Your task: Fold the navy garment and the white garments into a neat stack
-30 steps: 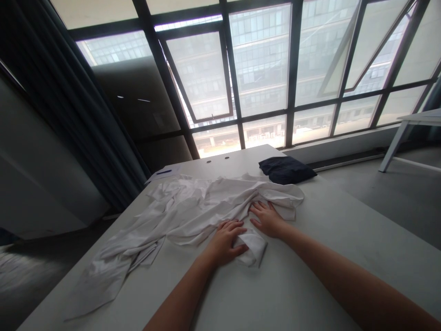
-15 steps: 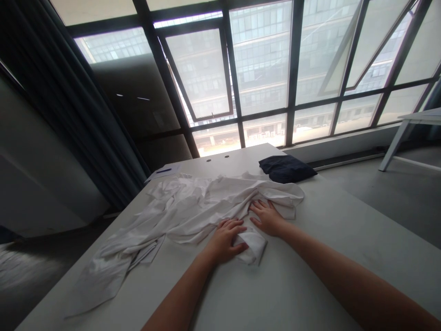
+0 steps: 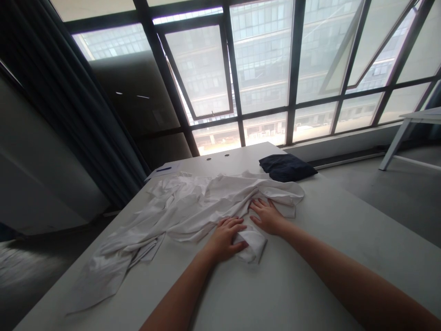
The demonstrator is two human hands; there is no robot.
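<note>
1. Two hands rested palm down at the near side of the white garment (image 3: 193,207), which sprawled crumpled over the middle of the tabletop (image 3: 310,266). The left hand (image 3: 228,241), thumb held wide, covered part of a small folded white piece (image 3: 254,243); the right hand (image 3: 269,218), at its two o'clock, lay fingers fanned against the cloth. Neither visibly pinched anything.
2. Sideways pressure could probably have bunched the cloth further, because its folds were slack and uneven.
3. A drag toward two o'clock might have pushed it into the dark cloth (image 3: 287,167), which sat right beside its far edge; one toward eight could have slid the flap (image 3: 93,285) over the tabletop's left edge.
4. With twelve at the windows (image 3: 260,69), the garment's long axis ran roughly eight to two, the flap pointing at eight. Which end was its top could not be told.
</note>
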